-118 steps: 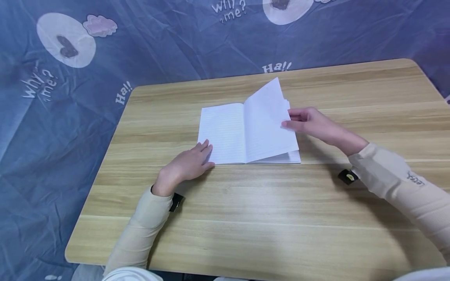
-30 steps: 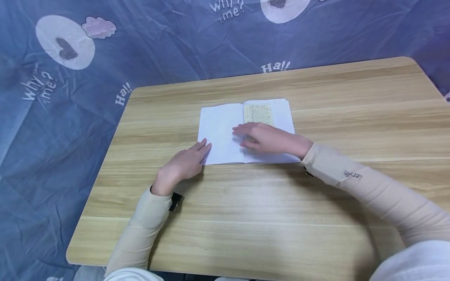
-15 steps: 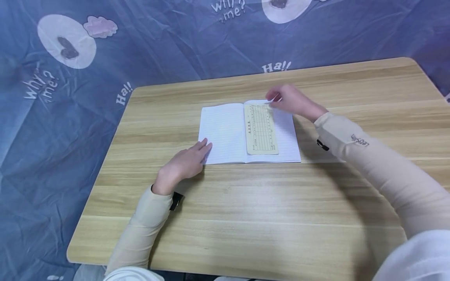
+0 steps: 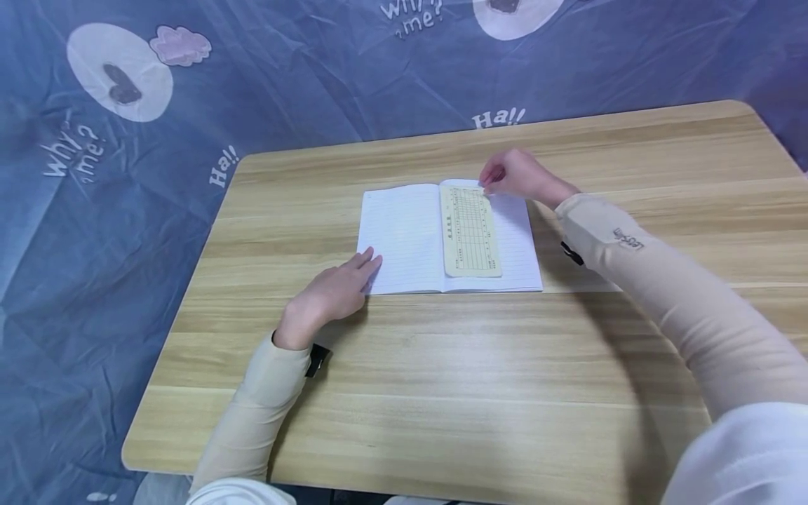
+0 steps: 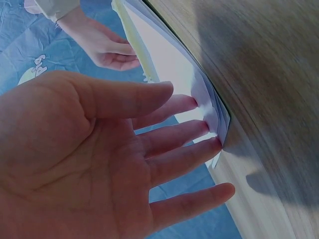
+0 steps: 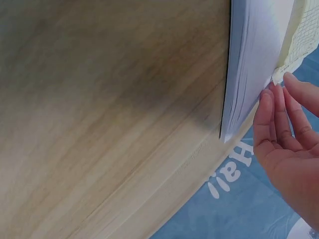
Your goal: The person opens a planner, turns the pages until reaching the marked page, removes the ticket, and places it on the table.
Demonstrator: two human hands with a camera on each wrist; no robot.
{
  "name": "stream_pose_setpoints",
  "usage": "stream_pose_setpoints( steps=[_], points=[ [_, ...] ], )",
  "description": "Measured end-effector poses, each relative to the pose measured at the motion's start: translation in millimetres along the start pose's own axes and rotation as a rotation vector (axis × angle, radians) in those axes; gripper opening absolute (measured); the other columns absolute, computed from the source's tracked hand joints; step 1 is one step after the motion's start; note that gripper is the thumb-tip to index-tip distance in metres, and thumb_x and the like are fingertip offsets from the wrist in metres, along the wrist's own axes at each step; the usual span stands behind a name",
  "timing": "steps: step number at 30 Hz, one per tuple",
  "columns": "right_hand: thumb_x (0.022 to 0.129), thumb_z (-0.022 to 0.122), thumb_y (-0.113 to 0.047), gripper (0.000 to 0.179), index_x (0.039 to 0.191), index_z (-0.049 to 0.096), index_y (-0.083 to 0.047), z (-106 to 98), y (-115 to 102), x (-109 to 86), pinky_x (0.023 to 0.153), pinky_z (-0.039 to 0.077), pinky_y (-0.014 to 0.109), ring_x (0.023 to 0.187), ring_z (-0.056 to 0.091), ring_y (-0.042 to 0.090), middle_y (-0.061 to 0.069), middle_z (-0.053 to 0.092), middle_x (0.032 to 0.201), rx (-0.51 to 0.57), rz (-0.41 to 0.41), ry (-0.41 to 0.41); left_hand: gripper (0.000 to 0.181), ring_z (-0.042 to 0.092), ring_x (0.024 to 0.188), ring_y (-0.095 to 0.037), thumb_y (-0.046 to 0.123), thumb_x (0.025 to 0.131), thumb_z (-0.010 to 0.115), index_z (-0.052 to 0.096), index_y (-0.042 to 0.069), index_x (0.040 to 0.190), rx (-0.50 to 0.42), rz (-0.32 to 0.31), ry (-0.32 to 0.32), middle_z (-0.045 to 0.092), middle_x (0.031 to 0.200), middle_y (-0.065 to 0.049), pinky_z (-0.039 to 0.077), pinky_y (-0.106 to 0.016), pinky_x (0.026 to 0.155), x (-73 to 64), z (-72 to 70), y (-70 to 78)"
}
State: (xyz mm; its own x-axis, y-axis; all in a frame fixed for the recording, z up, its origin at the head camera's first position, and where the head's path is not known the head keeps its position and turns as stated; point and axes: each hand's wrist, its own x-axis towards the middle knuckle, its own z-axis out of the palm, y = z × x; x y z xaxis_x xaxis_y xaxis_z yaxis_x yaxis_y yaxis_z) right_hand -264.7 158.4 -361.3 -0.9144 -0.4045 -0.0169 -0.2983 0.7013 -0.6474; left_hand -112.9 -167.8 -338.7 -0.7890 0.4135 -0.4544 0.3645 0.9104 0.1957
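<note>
An open lined notebook (image 4: 400, 235) lies on the wooden table in the head view. On its right page sits a pale yellow printed card (image 4: 470, 235) with a grid, its long side along the spine. My left hand (image 4: 331, 291) rests its outstretched fingertips on the lower left corner of the left page; the left wrist view shows those fingers (image 5: 187, 157) spread at the page edges. At the card's upper right corner, my right hand (image 4: 520, 175) pinches with thumb and fingertips. The right wrist view shows the card's corner (image 6: 294, 57) by the thumb.
The light wooden table (image 4: 404, 393) extends around the notebook, with rounded corners. A blue printed cloth (image 4: 303, 84) hangs behind and to the left. Each forearm, in a beige sleeve (image 4: 656, 273), carries a small black device at the wrist.
A page was turned from right to left, uncovering the yellow card. My right hand then moved from over the card up to its upper right corner. The left hand stayed in place.
</note>
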Motion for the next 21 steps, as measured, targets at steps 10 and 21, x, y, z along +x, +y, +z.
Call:
stream_pose_setpoints(
  steps=[10, 21],
  points=[
    [0.082, 0.070, 0.006, 0.009, 0.091, 0.070, 0.006, 1.2, 6.5, 3.4, 0.067, 0.043, 0.014, 0.083, 0.065, 0.029, 0.019, 0.070, 0.088, -0.013, -0.021, 0.014, 0.058, 0.021, 0.146, -0.031, 0.007, 0.100, 0.040, 0.023, 0.004, 0.156, -0.008, -0.007, 0.001, 0.013, 0.162, -0.015, 0.027, -0.047, 0.115, 2.2, -3.0, 3.5],
    [0.084, 0.066, 0.006, 0.009, 0.091, 0.071, 0.006, -17.0, 12.9, -0.6, 0.066, 0.043, 0.015, 0.084, 0.064, 0.026, 0.018, 0.071, 0.091, -0.066, -0.039, -0.023, 0.061, 0.019, 0.146, -0.031, 0.005, 0.098, 0.041, 0.022, 0.005, 0.156, -0.017, -0.023, -0.004, 0.012, 0.162, -0.015, 0.025, -0.047, 0.116, 5.1, -3.5, 5.9]
  ],
)
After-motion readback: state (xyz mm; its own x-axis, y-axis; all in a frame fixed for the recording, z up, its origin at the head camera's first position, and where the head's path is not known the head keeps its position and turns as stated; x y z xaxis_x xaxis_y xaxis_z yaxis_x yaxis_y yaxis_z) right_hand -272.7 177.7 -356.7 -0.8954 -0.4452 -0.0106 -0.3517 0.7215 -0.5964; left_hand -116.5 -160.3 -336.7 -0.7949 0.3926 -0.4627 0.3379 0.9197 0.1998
